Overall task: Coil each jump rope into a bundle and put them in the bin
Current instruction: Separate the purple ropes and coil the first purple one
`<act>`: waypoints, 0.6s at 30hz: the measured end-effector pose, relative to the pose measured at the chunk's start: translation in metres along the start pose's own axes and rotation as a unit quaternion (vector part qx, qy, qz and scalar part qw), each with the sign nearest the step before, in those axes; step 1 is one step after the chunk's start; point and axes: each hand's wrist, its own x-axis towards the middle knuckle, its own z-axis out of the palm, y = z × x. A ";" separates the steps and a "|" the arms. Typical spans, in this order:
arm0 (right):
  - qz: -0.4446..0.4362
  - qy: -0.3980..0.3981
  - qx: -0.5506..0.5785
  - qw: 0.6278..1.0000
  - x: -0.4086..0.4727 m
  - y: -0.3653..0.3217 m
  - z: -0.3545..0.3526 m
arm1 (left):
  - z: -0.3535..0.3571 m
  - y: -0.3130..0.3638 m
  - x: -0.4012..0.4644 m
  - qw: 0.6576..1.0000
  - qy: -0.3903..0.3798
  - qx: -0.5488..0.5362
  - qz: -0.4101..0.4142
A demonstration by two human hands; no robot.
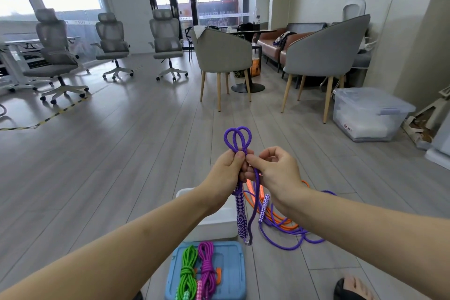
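Left hand: the left hand [227, 168] is gripping the purple jump rope [237, 137] just below two loops that are standing up above the fist; the fingers are curling round the strands.
Right hand: the right hand [272, 169] is pinching the same rope right beside the left hand, thumb and forefinger closing on a strand.
Purple rope: one patterned handle [241, 217] is hanging below the left hand; the second handle [263, 208] and the slack are lying on the floor to the right, partly behind the right forearm.
Orange rope [280, 220]: lying tangled under the purple slack, mostly hidden.
Bin: a white box [216, 224] is sitting near, largely covered by the left arm.
Blue lid [233, 273]: carrying a green bundle [188, 270] and a magenta bundle [207, 268], both cut off at the near edge.
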 end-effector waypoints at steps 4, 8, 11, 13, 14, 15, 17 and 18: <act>0.009 0.008 0.020 1.000 -0.001 0.003 0.000 | 0.000 0.002 -0.002 1.000 -0.008 0.005 0.005; 0.016 -0.003 -0.012 1.000 -0.001 0.007 0.003 | 0.001 0.002 -0.002 1.000 0.015 0.012 0.011; 0.016 -0.042 -0.071 0.996 -0.002 0.006 0.003 | -0.001 0.001 0.000 0.999 0.031 0.031 0.006; 0.004 -0.070 -0.108 0.992 -0.005 0.004 0.005 | -0.006 0.002 0.004 0.998 0.061 0.013 -0.011; -0.006 -0.089 -0.123 0.988 -0.006 0.004 0.006 | -0.008 0.004 0.007 0.996 0.084 -0.018 -0.024; -0.017 -0.114 -0.137 0.984 -0.009 0.004 0.007 | -0.010 0.007 0.010 0.992 0.106 -0.066 -0.033; -0.065 -0.175 -0.210 0.960 -0.011 0.007 0.006 | -0.017 0.013 0.018 0.973 0.137 -0.184 -0.033; -0.102 -0.207 -0.275 0.933 -0.012 0.008 0.003 | -0.021 0.016 0.022 0.960 0.147 -0.236 -0.029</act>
